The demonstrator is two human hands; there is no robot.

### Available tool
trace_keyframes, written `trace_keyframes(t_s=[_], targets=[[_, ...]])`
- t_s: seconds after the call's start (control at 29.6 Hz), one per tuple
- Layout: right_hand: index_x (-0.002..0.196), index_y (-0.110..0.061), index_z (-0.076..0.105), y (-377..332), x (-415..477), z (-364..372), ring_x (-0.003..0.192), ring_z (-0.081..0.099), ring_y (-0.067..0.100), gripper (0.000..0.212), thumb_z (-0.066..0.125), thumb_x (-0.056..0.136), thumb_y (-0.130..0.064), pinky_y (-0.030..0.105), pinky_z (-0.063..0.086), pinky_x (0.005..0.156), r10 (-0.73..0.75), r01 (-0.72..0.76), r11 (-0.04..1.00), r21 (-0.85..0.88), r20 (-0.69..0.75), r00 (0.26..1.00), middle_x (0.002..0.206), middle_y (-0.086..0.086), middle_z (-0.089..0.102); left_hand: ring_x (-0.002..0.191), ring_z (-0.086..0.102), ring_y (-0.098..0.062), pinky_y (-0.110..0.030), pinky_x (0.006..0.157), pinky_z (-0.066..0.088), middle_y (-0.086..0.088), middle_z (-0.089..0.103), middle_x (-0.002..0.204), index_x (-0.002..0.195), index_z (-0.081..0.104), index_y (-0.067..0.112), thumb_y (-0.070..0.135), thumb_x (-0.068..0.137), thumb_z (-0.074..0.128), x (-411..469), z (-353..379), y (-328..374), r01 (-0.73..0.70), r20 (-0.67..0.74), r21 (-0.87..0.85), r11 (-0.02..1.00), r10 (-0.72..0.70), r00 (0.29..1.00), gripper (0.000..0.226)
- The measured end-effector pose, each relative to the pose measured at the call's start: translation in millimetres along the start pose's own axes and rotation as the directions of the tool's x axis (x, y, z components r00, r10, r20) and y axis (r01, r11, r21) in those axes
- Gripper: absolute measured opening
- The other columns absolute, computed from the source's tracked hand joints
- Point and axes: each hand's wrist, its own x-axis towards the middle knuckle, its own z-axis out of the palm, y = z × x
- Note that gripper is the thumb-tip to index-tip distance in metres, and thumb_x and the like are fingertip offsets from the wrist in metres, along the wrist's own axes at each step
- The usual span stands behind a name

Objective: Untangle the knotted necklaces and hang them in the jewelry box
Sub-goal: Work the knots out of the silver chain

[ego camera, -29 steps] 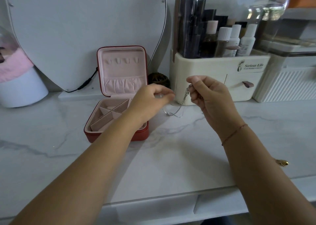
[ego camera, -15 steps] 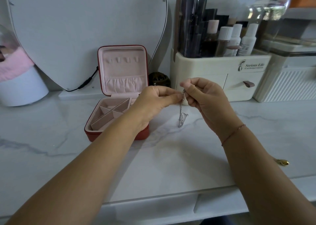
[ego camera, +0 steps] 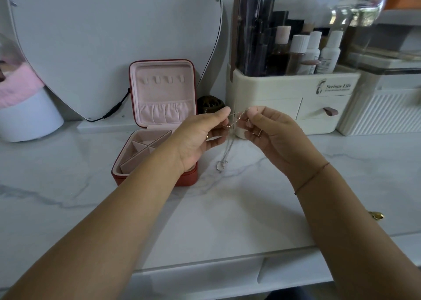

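A thin silver necklace (ego camera: 227, 147) hangs between my two hands above the marble table, its pendant (ego camera: 221, 165) dangling low near the tabletop. My left hand (ego camera: 200, 135) pinches the chain at thumb and fingertips. My right hand (ego camera: 271, 133) pinches the other end, fingers curled round it. The red jewelry box (ego camera: 157, 176) stands open just left of my left hand, its pink lid upright with a row of small hooks (ego camera: 163, 79) and an elastic pocket. Whether a second chain is tangled in is too fine to tell.
A cream cosmetics organiser (ego camera: 293, 94) with bottles stands behind my hands. A heart-shaped mirror (ego camera: 114, 37) leans at the back left, with a white pot (ego camera: 29, 115) beside it. A white ribbed box (ego camera: 382, 110) sits far right. A small gold item (ego camera: 377, 215) lies near the right table edge.
My hands came together at the chain and then eased slightly apart. The necklace went from a slack loop to hanging straight down with the pendant lower.
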Motion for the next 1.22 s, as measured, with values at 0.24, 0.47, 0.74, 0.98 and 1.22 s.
trace_keyframes(t_s=[0.24, 0.47, 0.74, 0.98, 1.22], targets=[[0.083, -0.015, 0.051, -3.5, 1.2, -1.8, 0.074, 0.064, 0.014, 0.018, 0.043, 0.099, -0.015, 0.024, 0.052, 0.069, 0.094, -0.084, 0.954, 0.286, -0.022, 0.995, 0.068, -0.001, 0.059, 0.07, 0.06, -0.014, -0.031, 0.082, 0.051, 0.001, 0.062, 0.067, 0.049, 0.05, 0.021, 0.034, 0.091, 0.056, 1.7, -1.9, 1.4, 0.061, 0.051, -0.149, 0.987, -0.054, 0.997, 0.044], [0.081, -0.015, 0.052, 0.4, 5.2, -9.4, 0.059, 0.063, 0.009, 0.018, 0.047, 0.098, -0.012, 0.021, 0.044, 0.062, 0.081, -0.028, 0.981, 0.19, -0.278, 0.957, 0.067, -0.001, 0.056, 0.062, 0.061, -0.015, -0.035, 0.082, 0.055, -0.002, 0.057, 0.062, 0.055, 0.055, 0.015, 0.032, 0.09, 0.057, 3.4, -21.9, 14.9, -0.021, -0.06, -0.496, 0.868, -0.01, 0.998, 0.039], [0.083, -0.02, 0.064, 2.6, 3.9, -13.1, 0.074, 0.058, 0.006, 0.009, 0.061, 0.092, -0.02, 0.02, 0.042, 0.07, -0.04, -0.018, 0.993, -0.118, -0.464, 0.885, 0.077, -0.006, 0.06, 0.041, 0.033, -0.007, -0.018, 0.043, 0.034, 0.005, 0.038, 0.049, 0.064, 0.046, 0.019, 0.029, 0.091, 0.055, 4.4, -20.0, 14.7, -0.029, -0.034, -0.263, 0.964, 0.02, 0.999, 0.03], [0.085, -0.011, 0.069, -2.9, 2.1, -5.9, 0.06, 0.046, 0.01, 0.005, 0.068, 0.087, -0.016, 0.022, 0.041, 0.061, -0.127, 0.092, 0.988, -0.127, -0.305, 0.944, 0.065, 0.001, 0.053, 0.047, 0.041, -0.007, -0.024, 0.045, 0.04, 0.004, 0.046, 0.059, 0.071, 0.057, 0.012, 0.034, 0.088, 0.064, -3.3, -6.1, 1.3, -0.178, -0.043, 0.571, 0.802, 0.245, 0.968, 0.028], [0.079, -0.01, 0.064, -5.1, -2.2, 1.3, 0.055, 0.048, 0.01, 0.009, 0.069, 0.08, -0.017, 0.019, 0.043, 0.056, -0.137, 0.125, 0.987, -0.103, -0.115, 0.984, 0.06, 0.002, 0.056, 0.085, 0.066, 0.0, -0.014, 0.08, 0.049, 0.006, 0.073, 0.088, 0.094, 0.071, 0.021, 0.017, 0.083, 0.071, -5.5, 6.6, -7.1, -0.227, 0.069, 0.353, 0.908, 0.217, 0.974, 0.011]])
